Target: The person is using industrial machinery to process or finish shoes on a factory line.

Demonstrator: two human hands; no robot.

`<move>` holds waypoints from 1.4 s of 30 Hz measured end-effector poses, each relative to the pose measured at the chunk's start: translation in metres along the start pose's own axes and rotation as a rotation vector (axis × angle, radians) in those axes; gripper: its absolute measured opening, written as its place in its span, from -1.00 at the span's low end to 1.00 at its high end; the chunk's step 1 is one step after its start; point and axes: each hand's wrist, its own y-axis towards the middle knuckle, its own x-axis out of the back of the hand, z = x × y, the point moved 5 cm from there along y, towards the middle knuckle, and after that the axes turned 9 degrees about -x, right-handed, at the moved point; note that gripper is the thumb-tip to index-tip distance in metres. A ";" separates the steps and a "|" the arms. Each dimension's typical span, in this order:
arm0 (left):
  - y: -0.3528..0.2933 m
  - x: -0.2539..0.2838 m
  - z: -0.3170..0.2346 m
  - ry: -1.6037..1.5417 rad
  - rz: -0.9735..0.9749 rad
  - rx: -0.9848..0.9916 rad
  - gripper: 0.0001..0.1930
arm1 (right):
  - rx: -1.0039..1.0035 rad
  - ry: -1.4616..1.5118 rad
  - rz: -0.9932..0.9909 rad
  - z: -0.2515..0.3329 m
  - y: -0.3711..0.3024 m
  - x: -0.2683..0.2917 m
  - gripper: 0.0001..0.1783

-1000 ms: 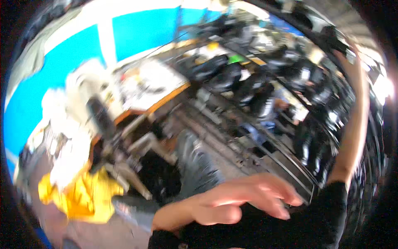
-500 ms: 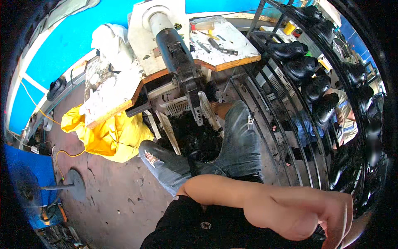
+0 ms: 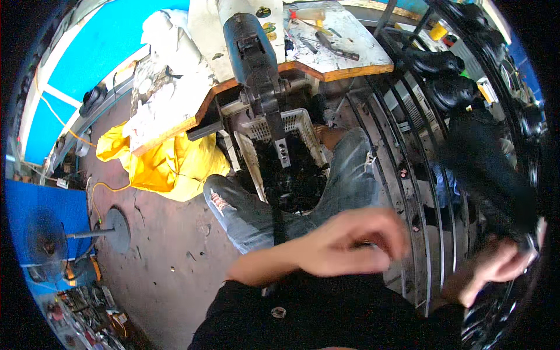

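My left hand point(image 3: 364, 244) is in front of my lap, its fingers loosely curled and smeared by motion, with no object visible in it. Off to the far right, my right hand point(image 3: 499, 265) grips the lower end of a black shoe point(image 3: 490, 166). The shoe stands up from the hand in front of the rack and is too blurred for its details to show. Between my knees, a white plastic crate point(image 3: 252, 166) holds dark scraps. Over it reaches a machine's dark arm point(image 3: 269, 114), ending in a metal bar with holes.
A metal rack point(image 3: 408, 149) with several black shoes point(image 3: 449, 90) rises at my right. Ahead is a white bench point(image 3: 356, 35) with hand tools. Left lie a yellow cloth point(image 3: 175, 169), a trailing cable point(image 3: 111, 188) and a fan point(image 3: 46, 236).
My left hand has swung from the far right back in front of my lap. My right hand has come into clear view, with the black shoe raised in it. The view has shifted slightly.
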 end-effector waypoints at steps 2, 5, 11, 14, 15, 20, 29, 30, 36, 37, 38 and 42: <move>-0.059 0.053 0.049 0.230 -0.330 0.406 -0.61 | -0.189 0.136 0.288 -0.072 -0.042 -0.025 -0.57; -0.109 0.104 0.078 0.139 -0.725 0.168 -0.18 | -0.870 0.808 0.543 -0.156 -0.144 -0.082 -0.36; -0.127 0.119 0.010 0.547 -1.023 0.059 0.11 | -1.541 1.152 0.955 -0.158 -0.261 -0.155 -0.24; -0.106 0.108 -0.011 0.552 -0.908 0.014 0.07 | -1.435 1.079 1.009 -0.166 -0.265 -0.170 -0.15; -0.104 0.105 -0.015 0.489 -0.976 -0.001 0.04 | -1.422 1.159 1.022 -0.162 -0.258 -0.174 -0.08; -0.107 0.115 -0.017 0.631 -0.986 -0.101 -0.13 | -1.354 1.081 0.960 -0.155 -0.222 -0.188 -0.08; -0.166 0.137 0.007 0.264 -1.290 -0.073 0.09 | -0.992 1.075 1.040 -0.102 -0.164 -0.219 -0.25; -0.156 0.138 0.002 0.220 -1.277 -0.177 0.25 | -0.875 0.985 1.078 -0.090 -0.161 -0.221 -0.05; -0.169 0.137 -0.035 0.363 -1.284 -0.227 0.50 | -0.853 1.018 1.312 -0.057 -0.187 -0.233 0.06; -0.163 0.134 -0.046 0.411 -1.265 -0.240 0.51 | -0.962 1.040 1.355 -0.051 -0.196 -0.234 0.04; -0.157 0.133 -0.057 0.462 -1.244 -0.253 0.51 | -1.073 1.062 1.394 -0.045 -0.205 -0.235 0.03; -0.165 0.134 -0.080 0.478 -1.221 -0.363 0.43 | -0.931 1.061 1.488 -0.033 -0.226 -0.243 0.00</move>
